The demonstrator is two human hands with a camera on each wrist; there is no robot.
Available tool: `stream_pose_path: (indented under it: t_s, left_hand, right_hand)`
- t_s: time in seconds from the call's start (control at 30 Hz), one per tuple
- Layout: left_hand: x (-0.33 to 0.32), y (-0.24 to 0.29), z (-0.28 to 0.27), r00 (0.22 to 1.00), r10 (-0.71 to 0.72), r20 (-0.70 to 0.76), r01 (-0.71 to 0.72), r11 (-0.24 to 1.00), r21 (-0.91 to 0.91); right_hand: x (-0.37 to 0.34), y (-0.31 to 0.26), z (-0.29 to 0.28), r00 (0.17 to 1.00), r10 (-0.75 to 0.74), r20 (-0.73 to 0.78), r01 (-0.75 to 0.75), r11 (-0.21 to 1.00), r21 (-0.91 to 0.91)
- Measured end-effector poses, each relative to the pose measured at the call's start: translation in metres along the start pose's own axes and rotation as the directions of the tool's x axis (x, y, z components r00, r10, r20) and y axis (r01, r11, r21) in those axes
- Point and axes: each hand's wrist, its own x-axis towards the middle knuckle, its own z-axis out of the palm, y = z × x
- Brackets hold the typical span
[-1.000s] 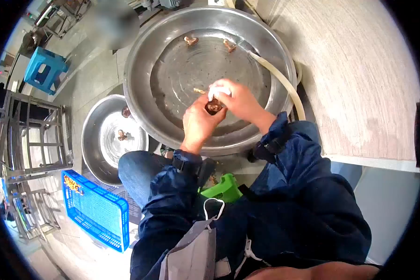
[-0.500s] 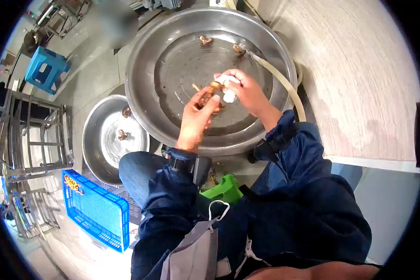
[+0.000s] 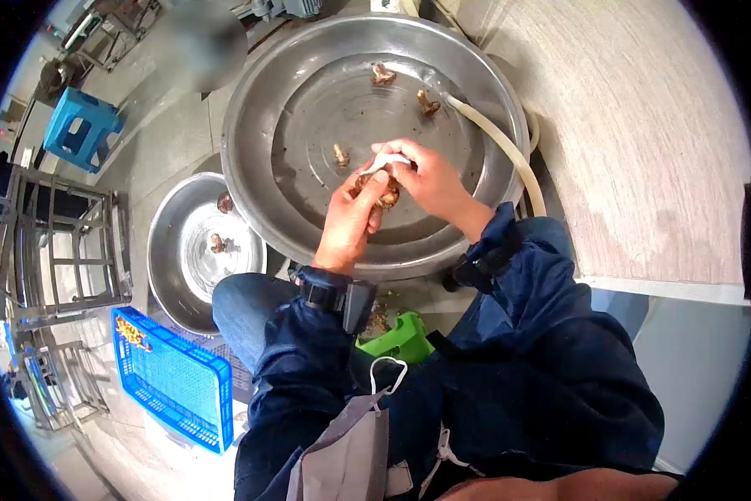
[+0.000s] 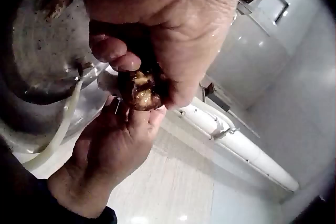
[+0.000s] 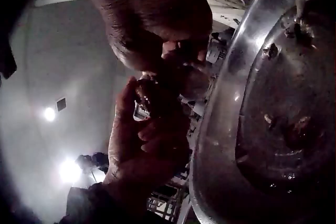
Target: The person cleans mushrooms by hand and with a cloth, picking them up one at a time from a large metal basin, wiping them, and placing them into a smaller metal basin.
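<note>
Over the large metal basin (image 3: 250,167), my left hand (image 3: 348,221) grips a brown mushroom (image 3: 388,195) between thumb and curled fingers. My right hand (image 3: 432,181) pinches a white cloth (image 3: 392,159) against the mushroom's far side. In the left wrist view the mushroom (image 4: 144,91) shows wet, mottled brown and yellow, with fingers of both hands around it. Three more mushrooms lie in the shallow water: one (image 3: 341,155) left of the hands, one (image 3: 383,75) at the far side and one (image 3: 427,103) by the hose end.
A pale hose (image 3: 509,149) hangs over the basin's right rim. Left of it stands a smaller metal basin (image 3: 171,288) with a mushroom (image 3: 217,244) inside. A blue crate (image 3: 175,384), a green plastic object (image 3: 399,336) and a blue stool (image 3: 81,129) are around; a pale panel (image 3: 642,150) borders the right.
The hands parted slightly and turned the mushroom, then came together again with the cloth against it. In the basin, the two far mushrooms have drifted right.
</note>
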Motion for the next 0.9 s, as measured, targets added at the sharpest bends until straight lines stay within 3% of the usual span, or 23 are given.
stream_pose_path:
  t_s: [0.03,0.13,0.27,0.3,0.4,0.53,0.57,0.6,0.67,0.77,0.87,0.9]
  left_hand:
    - [0.001,-0.001,-0.001,0.999,-0.037,0.009,0.037,0.997,-0.063]
    - [0.001,-0.001,-0.003,0.996,-0.075,0.046,0.082,0.985,-0.155]
    - [0.008,-0.009,-0.009,0.997,-0.080,0.014,0.081,0.982,-0.171]
    - [0.008,-0.011,-0.010,0.996,-0.084,0.005,0.084,0.979,-0.186]
    - [0.006,-0.007,-0.002,0.986,-0.164,0.004,0.155,0.925,-0.348]
    - [0.013,-0.009,-0.010,0.971,-0.217,0.099,0.237,0.836,-0.494]
    - [0.014,-0.009,-0.008,0.975,-0.209,0.078,0.219,0.829,-0.514]
    - [0.014,-0.009,-0.008,0.977,-0.205,0.055,0.202,0.821,-0.534]
    - [0.020,-0.020,-0.019,0.981,-0.177,0.075,0.190,0.835,-0.516]
    - [0.020,-0.017,-0.019,0.987,-0.159,0.011,0.144,0.859,-0.491]
    - [0.023,-0.021,-0.021,0.980,-0.189,0.065,0.188,0.765,-0.616]
    - [0.024,-0.023,-0.024,0.981,-0.158,0.116,0.196,0.751,-0.631]
  right_hand:
    - [0.000,-0.002,0.000,0.998,0.030,-0.057,-0.032,0.999,-0.027]
    - [0.009,-0.002,-0.008,0.980,0.163,-0.111,-0.111,0.922,0.372]
    - [0.005,0.005,0.008,0.992,-0.119,-0.044,0.120,0.992,0.026]
    - [0.003,0.003,0.007,0.987,-0.124,-0.097,0.120,0.992,-0.047]
    - [0.006,0.001,-0.003,0.981,0.138,-0.135,-0.129,0.989,0.074]
    - [0.004,-0.009,-0.005,0.994,0.086,-0.065,-0.075,0.986,0.152]
    - [0.001,-0.006,0.001,0.998,-0.049,-0.046,0.053,0.994,0.096]
    - [0.001,-0.003,0.001,0.963,-0.266,-0.040,0.253,0.947,-0.199]
    - [0.002,0.002,0.005,0.957,-0.283,-0.069,0.261,0.939,-0.225]
    - [0.002,-0.004,-0.001,0.981,0.036,-0.191,-0.055,0.994,-0.098]
    - [0.003,-0.015,-0.008,0.988,0.079,-0.129,-0.084,0.996,-0.032]
    - [0.003,-0.011,-0.004,0.992,0.008,-0.126,-0.019,0.996,-0.087]
